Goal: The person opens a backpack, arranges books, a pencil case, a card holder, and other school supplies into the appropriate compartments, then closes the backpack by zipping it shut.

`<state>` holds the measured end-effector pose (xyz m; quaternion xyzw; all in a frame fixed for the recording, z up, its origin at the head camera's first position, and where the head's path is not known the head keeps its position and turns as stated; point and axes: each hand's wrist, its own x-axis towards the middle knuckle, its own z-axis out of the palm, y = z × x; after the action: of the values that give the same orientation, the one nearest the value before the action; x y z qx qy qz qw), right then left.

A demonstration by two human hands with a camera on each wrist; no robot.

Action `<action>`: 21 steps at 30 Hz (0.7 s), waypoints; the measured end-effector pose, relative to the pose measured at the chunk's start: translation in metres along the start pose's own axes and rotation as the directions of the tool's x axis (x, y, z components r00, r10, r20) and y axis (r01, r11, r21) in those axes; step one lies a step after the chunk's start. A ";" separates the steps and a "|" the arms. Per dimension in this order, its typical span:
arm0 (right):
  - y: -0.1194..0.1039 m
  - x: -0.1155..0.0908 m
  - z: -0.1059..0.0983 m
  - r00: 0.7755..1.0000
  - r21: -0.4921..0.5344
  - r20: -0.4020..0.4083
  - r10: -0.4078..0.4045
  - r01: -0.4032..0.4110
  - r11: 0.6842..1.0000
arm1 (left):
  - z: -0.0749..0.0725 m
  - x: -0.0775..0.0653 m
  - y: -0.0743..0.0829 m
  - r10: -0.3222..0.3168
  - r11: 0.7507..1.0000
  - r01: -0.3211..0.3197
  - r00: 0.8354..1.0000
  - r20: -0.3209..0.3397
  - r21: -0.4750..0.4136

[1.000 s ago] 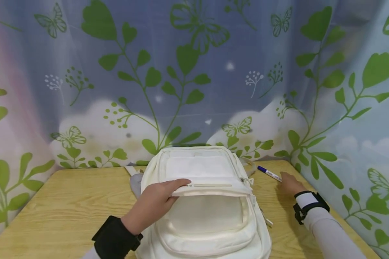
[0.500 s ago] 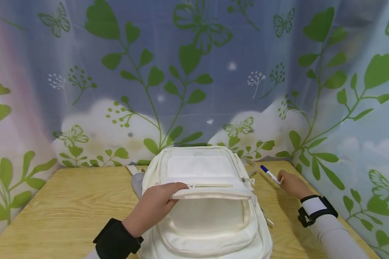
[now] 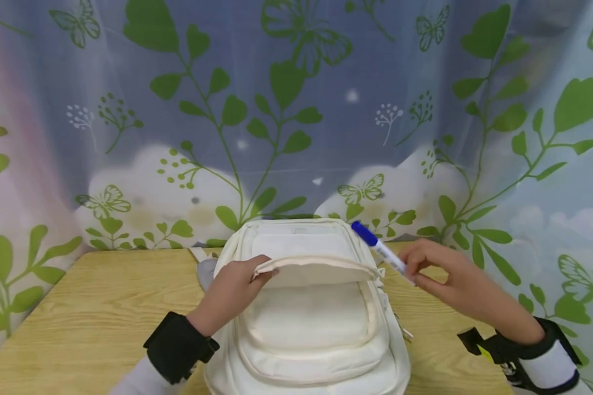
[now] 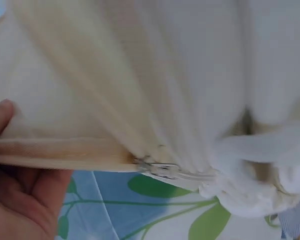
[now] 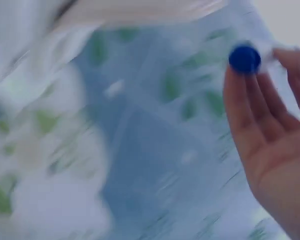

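Observation:
A cream-white backpack [image 3: 306, 365] lies on the table with its front pocket unzipped. My left hand [image 3: 237, 288] pinches the edge of the pocket flap [image 3: 321, 270] between thumb and fingers and lifts it. The left wrist view shows that thumb [image 4: 0, 117] on the flap's zipper edge [image 4: 65, 152]. To the right of the bag, my right hand [image 3: 449, 277] pinches a white marker [image 3: 387, 255] with a blue cap near its lower end. The marker is raised and slanted, its cap pointing up and left. In the right wrist view the blue cap [image 5: 245, 59] faces the camera.
The wooden table [image 3: 104, 307] extends to both sides of the backpack. A curtain with leaves and butterflies [image 3: 296, 109] hangs right behind the table and along its right side. A grey and white strap [image 3: 205, 269] sticks out at the bag's left.
My right hand has picked the marker up off the table and brought it left toward the bag. My left hand has raised the flap higher, so the pocket gapes wider.

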<state>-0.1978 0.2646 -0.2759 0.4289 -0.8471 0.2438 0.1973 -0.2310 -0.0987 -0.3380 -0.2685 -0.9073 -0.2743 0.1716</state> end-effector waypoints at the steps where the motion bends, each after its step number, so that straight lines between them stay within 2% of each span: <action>1: -0.010 0.004 0.001 0.997 0.050 0.049 -0.052 0.049 0.998 | -0.002 0.002 0.000 -0.018 1.000 0.018 1.000 0.019 -0.010; 3: -0.024 0.010 0.009 0.979 0.112 0.155 -0.134 0.117 0.987 | -0.007 0.005 0.000 -0.036 0.999 0.037 0.998 0.043 -0.026; 5: -0.030 0.017 0.024 0.955 0.118 0.244 -0.167 0.142 0.983 | -0.010 0.006 0.002 -0.042 0.999 0.044 0.998 0.054 -0.033; 7: -0.032 0.022 0.041 0.939 0.048 0.305 -0.158 0.150 0.987 | -0.012 0.005 0.005 -0.025 0.999 0.026 0.999 0.043 -0.027; 9: -0.031 0.028 0.061 0.933 -0.093 0.339 -0.122 0.162 0.982 | -0.013 0.002 0.008 0.003 1.000 -0.003 1.000 0.017 -0.001; 11: -0.029 0.035 0.079 0.936 -0.242 0.342 -0.090 0.180 0.954 | -0.012 -0.003 0.011 0.031 0.999 -0.030 0.999 -0.028 0.033; 14: -0.024 0.043 0.100 0.950 -0.435 0.300 -0.090 0.220 0.873 | -0.012 -0.009 0.015 0.054 0.995 -0.046 0.995 -0.089 0.093; 15: -0.022 0.044 0.105 0.956 -0.481 0.277 -0.098 0.226 0.847 | -0.012 -0.011 0.016 0.067 0.992 -0.055 0.992 -0.104 0.110; 17: -0.018 0.045 0.112 0.963 -0.532 0.244 -0.111 0.229 0.815 | -0.013 -0.014 0.017 0.093 0.988 -0.077 0.989 -0.117 0.130; 18: -0.017 0.045 0.114 0.971 -0.498 0.225 -0.085 0.189 0.846 | -0.014 -0.016 0.018 0.106 0.988 -0.091 0.988 -0.111 0.126; 19: -0.016 0.045 0.115 0.976 -0.435 0.215 -0.045 0.137 0.890 | -0.015 -0.018 0.018 0.129 0.985 -0.115 0.986 -0.103 0.130; 20: -0.016 0.044 0.116 0.978 -0.349 0.210 0.013 0.062 0.935 | -0.016 -0.020 0.018 0.153 0.982 -0.141 0.985 -0.085 0.127; 21: -0.016 0.042 0.115 0.975 -0.263 0.214 0.056 0.003 0.965 | -0.016 -0.023 0.017 0.176 0.979 -0.167 0.982 -0.064 0.120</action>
<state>-0.2219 0.1626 -0.3414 0.4120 -0.8942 0.0834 0.1542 -0.2005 -0.1053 -0.3287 -0.3252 -0.8879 -0.2160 0.2431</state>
